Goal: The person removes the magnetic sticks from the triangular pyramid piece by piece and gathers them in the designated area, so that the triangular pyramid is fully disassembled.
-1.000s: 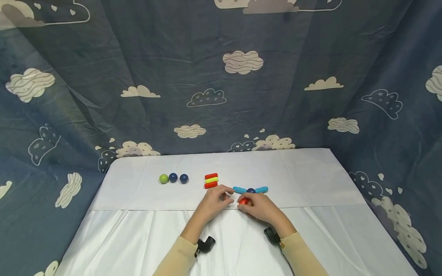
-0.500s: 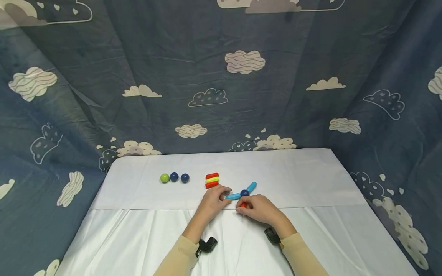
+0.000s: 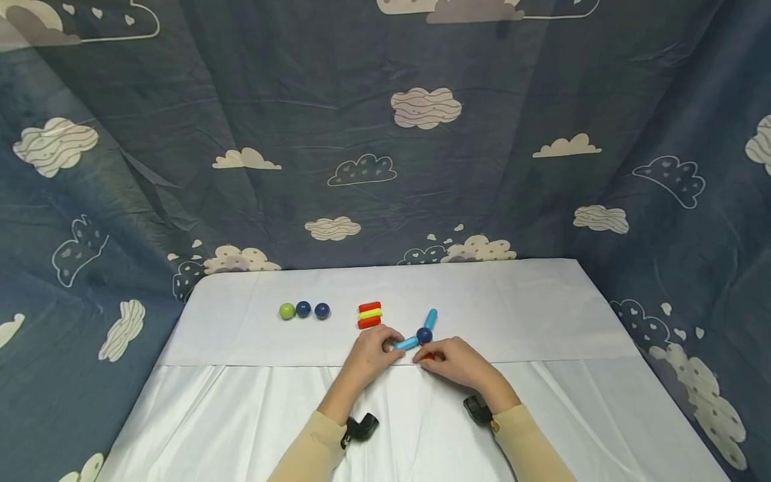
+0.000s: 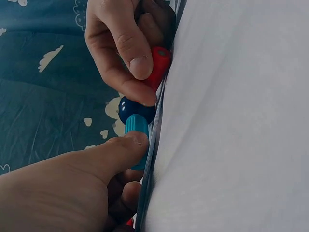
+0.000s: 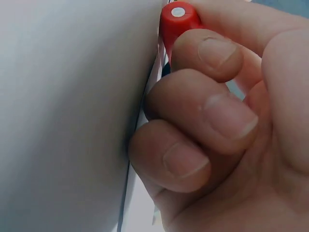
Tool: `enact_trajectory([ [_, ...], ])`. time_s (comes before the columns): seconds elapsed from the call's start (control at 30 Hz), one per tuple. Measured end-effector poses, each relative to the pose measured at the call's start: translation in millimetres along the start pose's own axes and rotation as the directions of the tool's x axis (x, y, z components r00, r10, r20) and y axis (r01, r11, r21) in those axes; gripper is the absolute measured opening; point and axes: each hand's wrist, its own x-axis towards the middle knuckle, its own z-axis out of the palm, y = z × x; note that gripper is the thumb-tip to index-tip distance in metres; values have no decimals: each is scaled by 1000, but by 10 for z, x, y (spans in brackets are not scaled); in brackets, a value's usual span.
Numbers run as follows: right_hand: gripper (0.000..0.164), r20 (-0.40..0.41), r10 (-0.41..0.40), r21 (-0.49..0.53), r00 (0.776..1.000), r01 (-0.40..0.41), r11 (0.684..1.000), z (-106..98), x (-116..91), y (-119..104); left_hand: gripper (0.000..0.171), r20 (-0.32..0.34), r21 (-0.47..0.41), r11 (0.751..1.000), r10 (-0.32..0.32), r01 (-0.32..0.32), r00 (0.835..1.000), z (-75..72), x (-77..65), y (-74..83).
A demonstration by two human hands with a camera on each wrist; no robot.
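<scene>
Cloud-print backdrop behind, white-covered desk in front. Both hands over the middle of it: left hand has thumb and fingers pinched on the near blue rod, right hand is pinched on a red rod on the near side of the navy ball. That ball touches the near blue rod and the far blue rod, with a bend at the ball. Off to the left, red and yellow rods lie side by side, then two spare navy balls and a green ball. Handling, my read: all light, rods stiff plastic, low breakage risk. Ball looks glossy, so slick and keen to roll; joints probably magnetic, likely to swivel or pop off under side load. Take rods mid-length on the ribs, fingertips off the end faces; steady via the rod, not the ball. Views: head gives layout and bend, and only there do the far rod and spare balls read clearly, but the red rod is mostly hidden by fingers. Left wrist shows the near rod's ribs; a fingertip covers the red-to-ball gap, so can't tell if they touch. Right wrist shows a pale disc in the red rod's outer end.
</scene>
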Motion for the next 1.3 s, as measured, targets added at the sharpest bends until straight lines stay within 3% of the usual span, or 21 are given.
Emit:
enact_trajectory([
  [0.5,18,-28,27,21,999,-27,999,-177,-35,189,18,16,-20,1000,-11,11,1000,-6,-3,11],
  [0.63,17,-45,60,79,997,-56,995,-231,-52,209,17,22,-22,1000,-6,6,1000,-4,-7,3],
  [0.83,20,-135,119,179,984,-94,979,-223,-27,187,18,42,-26,1000,-7,8,999,-7,-14,-2],
  [1.03,41,-148,137,151,979,-114,982,-157,13,153,17,68,-16,1000,10,-9,998,0,-12,-18],
  [1.3,38,-138,123,108,983,-109,988,-127,15,108,18,104,-10,999,31,-31,994,-13,-26,-14],
])
